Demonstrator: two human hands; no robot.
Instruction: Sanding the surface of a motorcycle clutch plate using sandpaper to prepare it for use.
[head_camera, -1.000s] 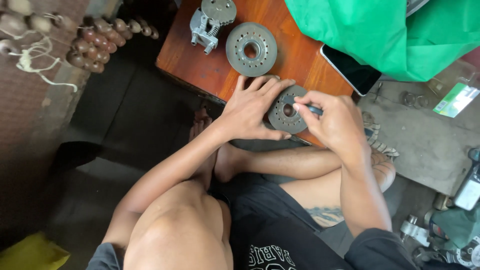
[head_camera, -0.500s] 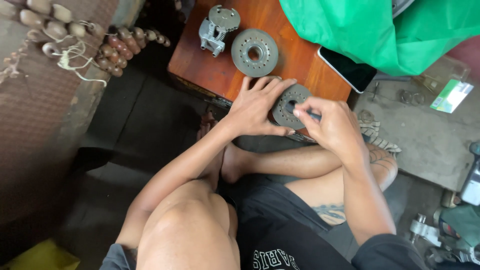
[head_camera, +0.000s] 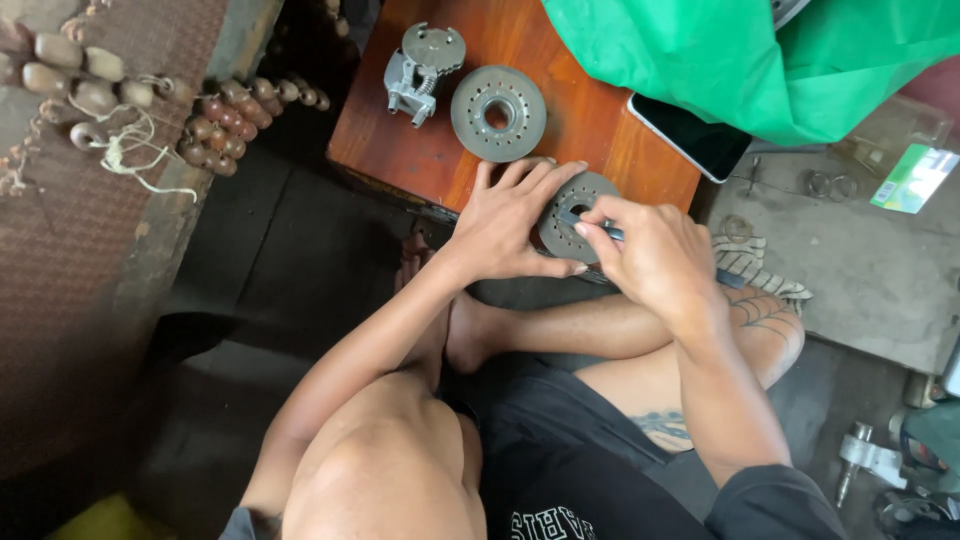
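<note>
This looks like a small, informal repair workshop at floor level. Grey perforated metal discs (head_camera: 498, 112) and a small mechanical assembly (head_camera: 420, 70) lie on a low wooden desk (head_camera: 440, 150), loose metal rings (head_camera: 820, 183) and parts sit on the stained concrete floor (head_camera: 850, 270), and machine hardware (head_camera: 870, 460) lies at the lower right.

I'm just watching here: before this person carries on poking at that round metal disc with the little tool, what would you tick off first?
1. Left hand steadies the held disc at the wooden table edge: ok.
2. Right hand grips the thin tool, tip at the disc's centre: ok.
3. Tip seated properly in the hole: cannot tell, fingers hide it.
4. Spare disc and metal assembly lie apart from the work: ok.
5. Phone overhangs the table edge: not ok.
</note>
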